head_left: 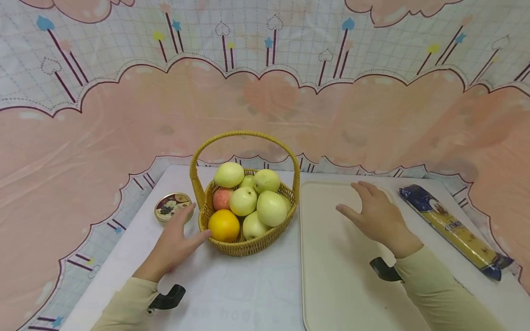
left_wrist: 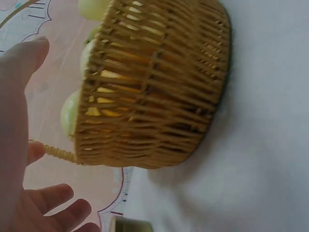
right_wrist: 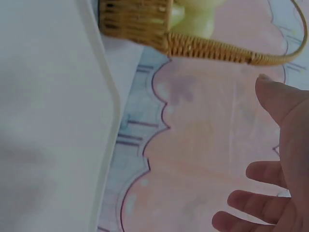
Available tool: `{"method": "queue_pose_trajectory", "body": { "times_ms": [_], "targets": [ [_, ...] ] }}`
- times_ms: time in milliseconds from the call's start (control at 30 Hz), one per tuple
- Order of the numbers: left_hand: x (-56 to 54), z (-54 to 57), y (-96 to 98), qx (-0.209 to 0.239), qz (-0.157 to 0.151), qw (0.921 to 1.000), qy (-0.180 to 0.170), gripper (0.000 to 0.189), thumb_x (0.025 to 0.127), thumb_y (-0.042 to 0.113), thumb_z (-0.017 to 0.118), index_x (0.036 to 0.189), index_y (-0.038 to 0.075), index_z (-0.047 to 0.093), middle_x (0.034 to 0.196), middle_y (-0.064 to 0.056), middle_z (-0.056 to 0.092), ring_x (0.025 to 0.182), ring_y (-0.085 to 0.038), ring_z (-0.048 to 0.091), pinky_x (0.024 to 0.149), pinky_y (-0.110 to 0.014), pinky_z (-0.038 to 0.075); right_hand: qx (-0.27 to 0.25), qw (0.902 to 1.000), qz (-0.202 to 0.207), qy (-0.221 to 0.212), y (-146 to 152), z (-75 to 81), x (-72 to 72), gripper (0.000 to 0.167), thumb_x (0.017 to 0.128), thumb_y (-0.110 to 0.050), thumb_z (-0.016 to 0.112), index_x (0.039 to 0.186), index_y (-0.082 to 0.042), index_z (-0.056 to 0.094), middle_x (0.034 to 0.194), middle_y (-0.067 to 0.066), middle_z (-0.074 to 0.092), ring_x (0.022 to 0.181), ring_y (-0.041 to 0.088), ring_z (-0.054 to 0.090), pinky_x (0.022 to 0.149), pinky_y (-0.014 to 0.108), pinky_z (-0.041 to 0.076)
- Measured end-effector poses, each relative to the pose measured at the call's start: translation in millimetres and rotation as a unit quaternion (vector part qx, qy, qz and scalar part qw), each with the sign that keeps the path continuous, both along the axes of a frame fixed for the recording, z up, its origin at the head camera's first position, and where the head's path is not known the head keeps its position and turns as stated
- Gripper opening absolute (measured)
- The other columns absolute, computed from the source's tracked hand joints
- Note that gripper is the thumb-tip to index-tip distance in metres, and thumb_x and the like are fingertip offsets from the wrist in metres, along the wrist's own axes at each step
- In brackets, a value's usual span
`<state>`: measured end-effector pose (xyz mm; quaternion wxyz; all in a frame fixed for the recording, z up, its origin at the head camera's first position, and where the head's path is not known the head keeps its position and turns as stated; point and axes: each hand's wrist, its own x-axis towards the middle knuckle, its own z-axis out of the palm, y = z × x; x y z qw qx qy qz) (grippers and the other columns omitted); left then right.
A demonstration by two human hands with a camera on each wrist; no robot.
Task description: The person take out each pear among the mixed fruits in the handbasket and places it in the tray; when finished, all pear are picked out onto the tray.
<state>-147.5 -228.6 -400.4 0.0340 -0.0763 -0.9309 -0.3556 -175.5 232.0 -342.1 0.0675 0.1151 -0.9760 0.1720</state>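
Note:
A wicker basket (head_left: pixel 252 246) with a tall hooped handle (head_left: pixel 244 133) stands mid-table, filled with fruit. Several pale green apples or pears (head_left: pixel 271 208) lie in it, with an orange (head_left: pixel 224 225) at the front left and a reddish fruit (head_left: pixel 221 199) behind. My left hand (head_left: pixel 175 241) is spread at the basket's left side, thumb near the orange, holding nothing. In the left wrist view its fingers lie beside the woven wall (left_wrist: pixel 149 92). My right hand (head_left: pixel 378 216) hovers over the beige tray (head_left: pixel 331 276), fingers apart and without anything in its grasp.
A round decorated tin (head_left: pixel 167 207) sits left of the basket, partly behind my left hand. On the right lies a long blue and yellow packet (head_left: pixel 455 230), beyond the tray's right side. A patterned cloth (head_left: pixel 265 105) hangs behind the table.

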Motion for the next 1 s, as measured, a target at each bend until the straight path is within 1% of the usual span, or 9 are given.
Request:
{"method": "queue_pose_trajectory", "body": {
  "times_ms": [67,267,467,600,800,867,1000],
  "targets": [
    [0.9,-4.4,5.0,0.012,0.001,0.9999,-0.011,0.088,0.092,0.042,0.070,0.154,-0.003,0.026,0.157,-0.029,0.026,0.143,-0.049,0.023,0.111,-0.069,0.020,-0.015,0.9998,0.009,0.004,-8.6,-3.1,0.3,0.080,0.096,-0.055,0.059,0.146,0.005,0.042,0.149,0.031,0.038,0.133,0.051,0.038,0.099,0.070,0.038],
    [0.2,-17.1,17.7,0.037,0.001,0.9992,-0.017,0.085,0.094,0.038,0.068,0.154,-0.004,0.025,0.158,-0.029,0.024,0.145,-0.048,0.020,0.114,-0.066,0.016,-0.043,0.9985,0.032,0.008,-32.3,-12.9,0.4,0.074,0.095,-0.050,0.063,0.144,0.002,0.046,0.147,0.027,0.044,0.133,0.046,0.042,0.095,0.067,0.043],
    [-1.2,-27.8,22.3,0.059,0.009,0.9976,-0.034,0.090,0.093,0.042,0.068,0.156,-0.003,0.022,0.160,-0.027,0.020,0.146,-0.047,0.017,0.115,-0.066,0.014,-0.087,0.9944,0.054,0.023,-56.5,-23.5,-1.8,0.069,0.092,-0.043,0.069,0.141,0.001,0.050,0.143,0.023,0.050,0.132,0.040,0.046,0.100,0.060,0.044],
    [-1.3,-31.7,23.8,0.076,0.012,0.9964,-0.036,0.089,0.093,0.040,0.069,0.155,-0.003,0.022,0.160,-0.027,0.021,0.146,-0.046,0.018,0.115,-0.064,0.014,-0.110,0.9907,0.073,0.033,-70.6,-28.8,-2.3,0.067,0.091,-0.040,0.072,0.139,0.003,0.052,0.142,0.022,0.052,0.131,0.039,0.048,0.102,0.057,0.044],
    [-3.9,-36.7,25.0,0.093,0.017,0.9949,-0.035,0.089,0.093,0.039,0.069,0.156,-0.003,0.022,0.160,-0.026,0.021,0.146,-0.045,0.018,0.116,-0.063,0.014,-0.123,0.9874,0.094,0.029,-87.3,-35.1,-3.4,0.065,0.090,-0.038,0.074,0.138,0.002,0.053,0.140,0.020,0.053,0.130,0.036,0.050,0.101,0.054,0.045],
    [-5.0,-37.4,24.8,0.099,0.019,0.9940,-0.042,0.090,0.093,0.040,0.069,0.157,-0.001,0.020,0.161,-0.025,0.020,0.147,-0.044,0.017,0.116,-0.062,0.014,-0.132,0.9857,0.100,0.027,-92.1,-35.9,-3.5,0.065,0.090,-0.038,0.075,0.137,0.001,0.054,0.138,0.019,0.054,0.129,0.036,0.051,0.101,0.054,0.046],
    [-6.0,-37.6,24.5,0.115,0.019,0.9914,-0.060,0.094,0.093,0.041,0.069,0.159,0.003,0.014,0.163,-0.023,0.016,0.147,-0.045,0.018,0.115,-0.061,0.018,-0.143,0.9828,0.114,0.026,-100.3,-35.5,-3.3,0.065,0.089,-0.037,0.076,0.137,0.002,0.054,0.137,0.018,0.055,0.128,0.035,0.051,0.102,0.053,0.045]
  ]
}}
